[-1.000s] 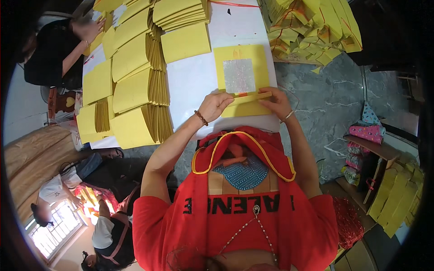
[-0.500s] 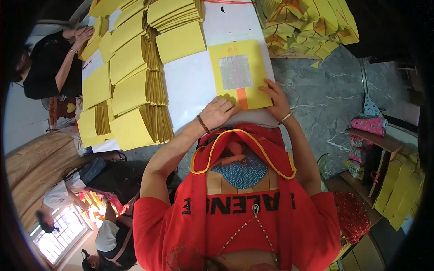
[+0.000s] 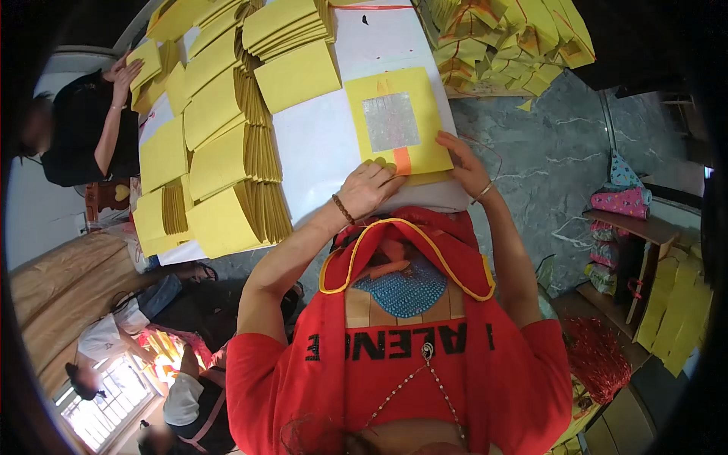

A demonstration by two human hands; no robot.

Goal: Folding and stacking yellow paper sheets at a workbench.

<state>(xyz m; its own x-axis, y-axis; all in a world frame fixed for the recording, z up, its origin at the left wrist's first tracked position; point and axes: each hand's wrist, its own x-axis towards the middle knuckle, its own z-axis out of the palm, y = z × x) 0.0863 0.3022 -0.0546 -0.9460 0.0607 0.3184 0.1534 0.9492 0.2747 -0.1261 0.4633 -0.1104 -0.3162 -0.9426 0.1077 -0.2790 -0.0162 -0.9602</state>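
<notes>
The near edge of the yellow sheet is hidden under 2 hands: left hand and right hand press flat, grasping nothing. It lies on the white table. Far left, paper stacks blur uncountably.

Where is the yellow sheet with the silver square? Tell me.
In the head view, the yellow sheet with the silver square lies on the white table, upper centre, with the left hand and right hand on its near edge.
</notes>
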